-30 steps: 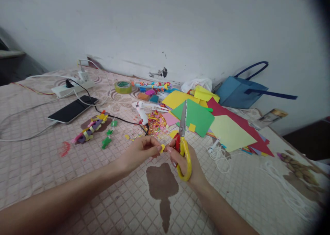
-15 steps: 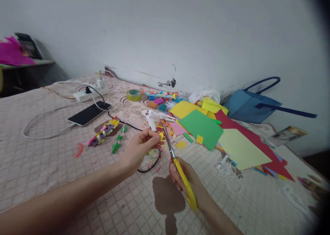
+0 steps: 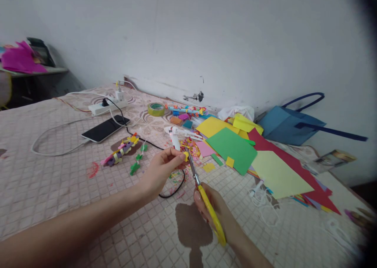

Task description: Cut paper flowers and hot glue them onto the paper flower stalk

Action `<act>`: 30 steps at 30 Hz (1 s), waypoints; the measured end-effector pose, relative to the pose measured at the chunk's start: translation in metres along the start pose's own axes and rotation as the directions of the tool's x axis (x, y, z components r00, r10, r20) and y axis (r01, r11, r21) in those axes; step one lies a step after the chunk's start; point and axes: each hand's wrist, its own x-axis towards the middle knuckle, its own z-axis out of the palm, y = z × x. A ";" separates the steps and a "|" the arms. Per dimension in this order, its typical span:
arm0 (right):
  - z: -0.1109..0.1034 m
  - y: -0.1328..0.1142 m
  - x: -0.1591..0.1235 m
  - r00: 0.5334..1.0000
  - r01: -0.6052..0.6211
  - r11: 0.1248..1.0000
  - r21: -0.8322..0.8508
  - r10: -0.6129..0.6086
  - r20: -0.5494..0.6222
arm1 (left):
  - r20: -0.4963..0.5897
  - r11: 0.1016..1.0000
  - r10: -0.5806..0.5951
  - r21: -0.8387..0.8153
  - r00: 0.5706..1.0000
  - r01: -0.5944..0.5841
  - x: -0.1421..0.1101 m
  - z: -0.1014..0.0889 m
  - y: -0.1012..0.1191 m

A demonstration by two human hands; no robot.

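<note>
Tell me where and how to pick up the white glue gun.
Grip the glue gun by its handle, probably from the near side: the handle juts toward the person. The left hand is just in front, so reach around it.

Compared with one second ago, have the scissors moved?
Yes: the scissors moved leftward, judged against the green sheet. Their blades overlapped it then; now they are left of it, near the yellow piece in the left hand.
</note>
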 end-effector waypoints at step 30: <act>-0.004 -0.003 0.000 0.999 0.002 0.999 -0.047 -0.003 -0.033 | 0.023 1.000 0.009 0.013 1.000 -0.010 0.001 -0.003 0.001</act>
